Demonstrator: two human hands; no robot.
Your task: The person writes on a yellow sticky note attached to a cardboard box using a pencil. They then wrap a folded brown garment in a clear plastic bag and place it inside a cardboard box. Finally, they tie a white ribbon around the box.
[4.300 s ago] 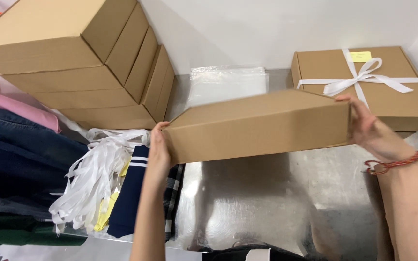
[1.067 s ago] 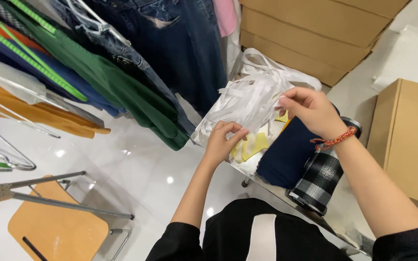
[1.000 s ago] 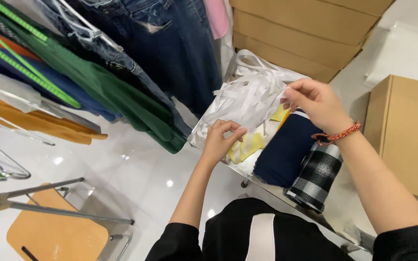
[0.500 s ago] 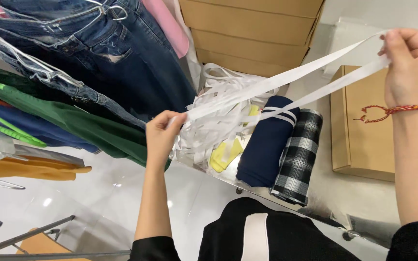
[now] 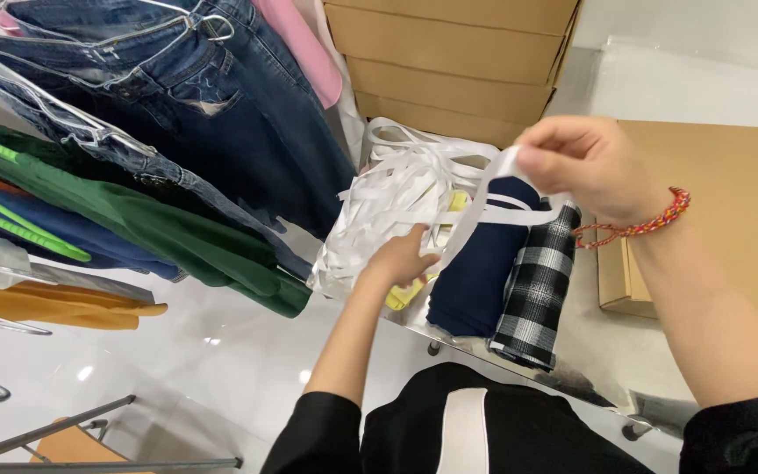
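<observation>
White ribbon is pinched by the raised right hand; at its 8 o'clock, the left hand is closed on the ribbon pile.

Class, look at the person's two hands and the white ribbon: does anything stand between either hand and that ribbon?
Nothing visible does. The right hand already pinches a strip of the white ribbon, and the left hand rests against the white ribbon pile.

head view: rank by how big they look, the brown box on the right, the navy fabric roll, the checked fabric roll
1. brown box, clearly largest.
2. navy fabric roll and checked fabric roll: look about alike, so unranked.
</observation>
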